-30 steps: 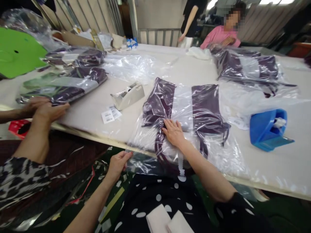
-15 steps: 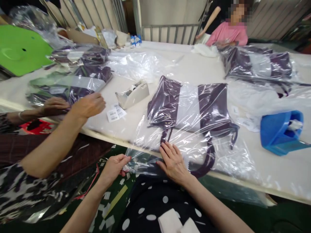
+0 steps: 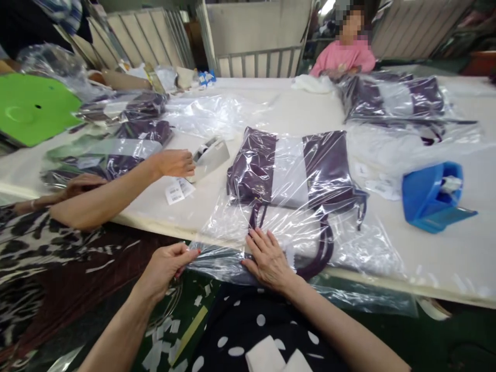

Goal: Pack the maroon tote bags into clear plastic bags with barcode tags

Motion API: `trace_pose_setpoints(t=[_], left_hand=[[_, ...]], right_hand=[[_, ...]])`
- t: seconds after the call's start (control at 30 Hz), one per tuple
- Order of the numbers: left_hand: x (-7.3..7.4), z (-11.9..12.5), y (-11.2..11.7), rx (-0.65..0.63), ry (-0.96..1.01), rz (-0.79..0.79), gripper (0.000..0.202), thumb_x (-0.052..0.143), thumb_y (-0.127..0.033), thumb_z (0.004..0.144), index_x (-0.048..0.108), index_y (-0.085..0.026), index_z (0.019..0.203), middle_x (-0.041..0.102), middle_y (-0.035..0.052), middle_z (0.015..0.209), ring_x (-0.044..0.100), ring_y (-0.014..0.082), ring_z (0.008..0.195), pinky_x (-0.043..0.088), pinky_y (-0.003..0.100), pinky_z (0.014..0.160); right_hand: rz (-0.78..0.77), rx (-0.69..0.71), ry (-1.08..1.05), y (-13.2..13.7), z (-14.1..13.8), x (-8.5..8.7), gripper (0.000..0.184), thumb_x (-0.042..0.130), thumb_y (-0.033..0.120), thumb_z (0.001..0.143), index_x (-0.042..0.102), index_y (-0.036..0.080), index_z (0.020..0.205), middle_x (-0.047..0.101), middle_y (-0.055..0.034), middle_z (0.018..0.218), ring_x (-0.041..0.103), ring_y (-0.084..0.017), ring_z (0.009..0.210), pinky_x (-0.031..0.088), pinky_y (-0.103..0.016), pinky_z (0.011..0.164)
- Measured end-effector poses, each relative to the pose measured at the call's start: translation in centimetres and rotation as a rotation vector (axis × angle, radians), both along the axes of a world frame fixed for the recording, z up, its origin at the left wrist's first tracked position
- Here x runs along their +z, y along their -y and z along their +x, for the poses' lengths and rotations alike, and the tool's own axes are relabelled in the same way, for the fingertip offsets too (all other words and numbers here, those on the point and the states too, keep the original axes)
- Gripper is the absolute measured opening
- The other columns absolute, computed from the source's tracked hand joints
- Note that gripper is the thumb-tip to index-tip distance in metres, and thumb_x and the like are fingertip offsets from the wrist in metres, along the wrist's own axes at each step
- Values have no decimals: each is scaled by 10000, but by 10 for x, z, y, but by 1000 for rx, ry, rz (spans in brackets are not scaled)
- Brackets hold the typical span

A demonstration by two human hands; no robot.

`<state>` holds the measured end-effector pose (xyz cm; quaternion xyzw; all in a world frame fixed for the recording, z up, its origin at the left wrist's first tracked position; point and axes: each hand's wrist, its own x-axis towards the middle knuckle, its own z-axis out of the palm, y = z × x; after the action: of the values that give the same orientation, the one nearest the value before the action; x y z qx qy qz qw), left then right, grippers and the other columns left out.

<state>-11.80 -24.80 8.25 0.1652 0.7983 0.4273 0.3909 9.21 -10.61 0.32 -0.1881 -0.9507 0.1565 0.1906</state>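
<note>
In front of me a dark purple handbag (image 3: 327, 168) lies inside a clear plastic bag (image 3: 217, 222), a pale band of wrapping round its middle. The handbag's handles (image 3: 327, 245) point toward me at the table edge. My left hand (image 3: 170, 266) pinches the left corner of the plastic bag's loose end, just off the edge. Flat on the plastic, beside one handle, rests my right hand (image 3: 267, 258) with its fingers stretched out. The loose plastic between my hands hangs over the edge.
Left of me a co-worker's hand (image 3: 176, 163) reaches to a white tape dispenser (image 3: 211, 157); printed labels (image 3: 179, 191) lie near it. A blue tape dispenser (image 3: 430, 196) stands at right. Other bagged handbags (image 3: 426, 95) lie farther back. A person in pink (image 3: 344, 54) is across the table.
My left hand has drawn the plastic corner slightly left, while my right hand stays on the plastic. The co-worker's hand has moved right to the white tape dispenser. The view has shifted a little.
</note>
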Motion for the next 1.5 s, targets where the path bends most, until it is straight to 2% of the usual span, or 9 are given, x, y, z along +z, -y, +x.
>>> trace_pose_setpoints(t=[0.23,0.47,0.73,0.87,0.97,1.07,1.17,1.27,1.5], left_hand=[[19,8,-26,-24,-144,133,443,758,-495,527,476,-157,480,404,-51,455,354,71,461,270,196,437],[50,55,-129,-314,-87,286,405,719,-473,582,489,-150,496,507,-16,453,429,70,389,272,194,384],[3,99,-220,-586,-151,216,414,645,-458,687,435,-161,490,407,-46,376,447,78,333,235,186,355],[-8,97,-225,-656,-246,231,421,524,-462,797,540,-127,541,542,28,482,536,116,451,344,215,434],[-17,85,-208,-630,-548,351,335,479,-384,854,609,-123,690,632,77,710,603,171,738,449,271,662],[-40,76,-187,-857,-1023,529,247,417,-238,892,641,-138,920,654,114,974,571,217,992,442,353,862],[-68,76,-177,-1108,-1257,574,338,353,-163,904,574,-136,1157,594,139,1196,484,245,1188,425,405,949],[-85,84,-179,-1100,-1348,511,390,352,-232,925,490,-94,1263,516,171,1302,413,263,1270,394,424,1006],[-87,92,-186,-1202,-1411,337,466,353,-324,935,410,-76,1326,397,166,1408,337,275,1323,325,426,1063]], right_hand=[[-99,4,-26,-2,1,-2,506,476,428,885,467,150,1308,416,-133,1402,305,-269,1344,251,-509,1102],[-554,-67,-244,-25,15,18,429,277,380,954,509,169,1247,440,-102,1388,394,-165,1298,343,-361,1080],[-863,-526,-557,-55,23,47,609,724,410,621,488,175,1131,626,-56,949,617,-182,831,514,-315,706],[-1091,-599,-636,-79,14,28,348,654,326,641,526,162,919,572,38,654,580,-115,570,487,-260,570],[-1244,-629,-681,-90,13,15,225,627,320,651,515,168,772,547,50,594,571,-106,520,484,-245,536],[-1151,-659,-596,-95,15,11,180,588,336,711,521,171,741,535,45,568,552,-107,494,453,-232,503],[-814,-708,-377,-101,18,10,178,494,309,808,551,170,712,590,-6,614,568,-129,570,427,-241,558],[-516,-764,-122,-109,19,10,249,416,237,867,587,155,704,654,-78,744,598,-162,713,414,-264,671],[-272,-821,213,-106,16,20,254,406,247,906,623,115,902,674,-135,816,626,-200,759,401,-275,682]])
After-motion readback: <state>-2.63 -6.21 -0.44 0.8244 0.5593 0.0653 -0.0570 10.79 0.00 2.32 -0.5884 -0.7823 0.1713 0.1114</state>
